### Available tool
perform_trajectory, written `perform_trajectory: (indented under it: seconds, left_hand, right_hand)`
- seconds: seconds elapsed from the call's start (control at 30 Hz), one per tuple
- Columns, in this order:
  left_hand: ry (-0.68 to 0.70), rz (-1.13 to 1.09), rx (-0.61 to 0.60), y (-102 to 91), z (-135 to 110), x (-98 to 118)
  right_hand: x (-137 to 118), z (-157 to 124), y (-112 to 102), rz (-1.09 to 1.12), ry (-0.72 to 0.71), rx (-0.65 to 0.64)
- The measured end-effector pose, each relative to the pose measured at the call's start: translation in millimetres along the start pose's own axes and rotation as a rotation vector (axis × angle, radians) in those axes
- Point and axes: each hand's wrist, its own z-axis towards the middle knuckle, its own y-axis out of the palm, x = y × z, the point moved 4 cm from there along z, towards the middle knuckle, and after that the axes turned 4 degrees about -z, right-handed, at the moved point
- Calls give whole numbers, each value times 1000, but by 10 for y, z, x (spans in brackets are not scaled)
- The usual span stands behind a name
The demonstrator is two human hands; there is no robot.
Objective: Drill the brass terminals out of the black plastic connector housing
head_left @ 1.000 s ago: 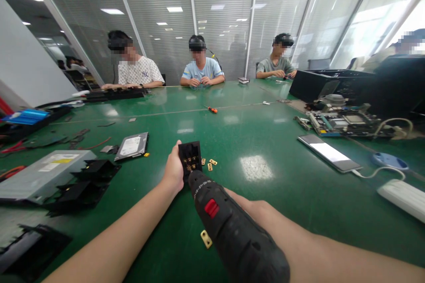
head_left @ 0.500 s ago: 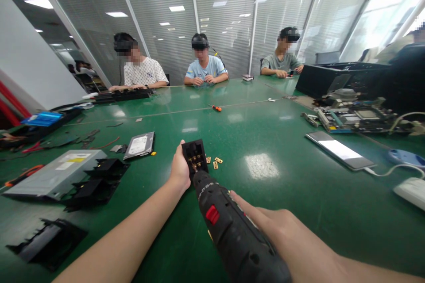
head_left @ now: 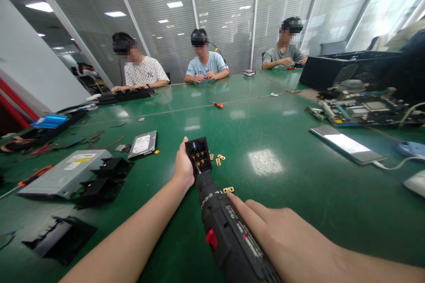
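My left hand [head_left: 183, 166] grips a small black socket block [head_left: 198, 154] with brass terminals, holding it upright on the green table [head_left: 265, 203]. My right hand [head_left: 282, 239] is wrapped round a black electric screwdriver [head_left: 229, 234] with a red switch, index finger stretched along its side. The driver's bit touches the block's brass terminals. Three small brass plates [head_left: 218, 158] lie just right of the block, and another brass plate [head_left: 228, 189] sits beside the driver's nose.
A hard drive [head_left: 143, 143], a grey optical drive [head_left: 63, 176] and black plastic brackets [head_left: 106, 177] lie at left. A phone [head_left: 347, 144], a circuit board [head_left: 365, 110] and a black case [head_left: 348, 70] sit at right. Three people sit along the far edge; an orange screwdriver [head_left: 217, 105] lies mid-table.
The view has tilted and shifted slightly. The driver has slid lower in the picture with its bit still at the block. My right index finger now lies stretched along the driver.
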Motion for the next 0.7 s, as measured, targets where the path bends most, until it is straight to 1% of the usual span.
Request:
perform_trajectory:
  seconds: [0.17, 0.43, 0.7]
  left_hand:
    - [-19, -1, 6, 12, -24, 11]
    - [12, 8, 4, -10, -3, 6]
    - [10, 4, -4, -15, 6, -3]
  right_hand:
    - [-2, -66, -47, 36, 0, 31]
    - [-27, -37, -95, 74, 13, 12]
    - [28, -38, -72, 89, -13, 37]
